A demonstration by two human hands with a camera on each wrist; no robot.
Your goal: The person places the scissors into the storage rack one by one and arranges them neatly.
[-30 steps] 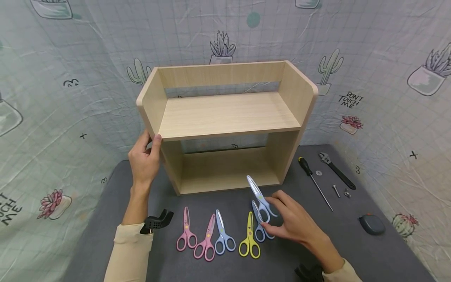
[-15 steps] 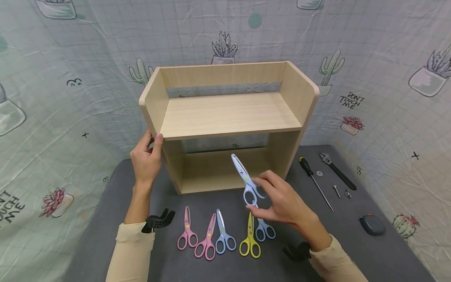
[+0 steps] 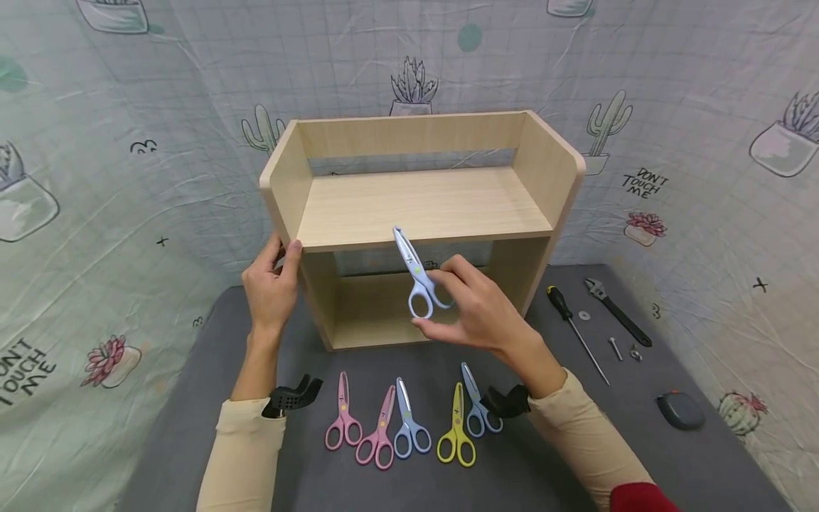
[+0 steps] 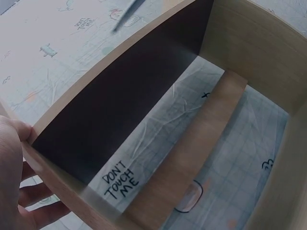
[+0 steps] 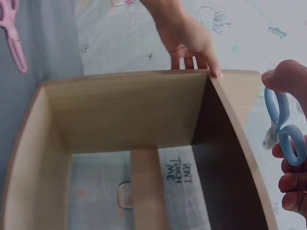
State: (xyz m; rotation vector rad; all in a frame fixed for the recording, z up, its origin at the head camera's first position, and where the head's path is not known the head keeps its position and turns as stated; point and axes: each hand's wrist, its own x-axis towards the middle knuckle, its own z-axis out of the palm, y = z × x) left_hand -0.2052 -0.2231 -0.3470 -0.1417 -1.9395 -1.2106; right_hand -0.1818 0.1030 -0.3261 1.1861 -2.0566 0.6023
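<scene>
A light wooden two-level shelf [image 3: 422, 203] stands on the grey mat. My left hand [image 3: 279, 257] grips the front edge of its left side panel, thumb in front and fingers behind; in the left wrist view the left hand [image 4: 19, 189] shows at the panel's edge. My right hand [image 3: 441, 302] holds a light blue pair of scissors [image 3: 414, 274] by the handles, blades pointing up-left in front of the upper board. Those blue scissors [image 5: 285, 129] appear at the right of the right wrist view, beside the shelf [image 5: 124, 110].
Several small scissors lie in a row near me: pink [image 3: 342, 421], pink [image 3: 379, 437], blue [image 3: 406, 427], yellow [image 3: 456, 435], blue [image 3: 476, 412]. At the right lie a screwdriver [image 3: 576, 331], wrench [image 3: 617, 320], small hardware [image 3: 613, 347] and a tape measure [image 3: 681, 410].
My right hand lifted the light blue scissors off the mat and carried them up and left, in front of the shelf. The left hand stayed on the side panel.
</scene>
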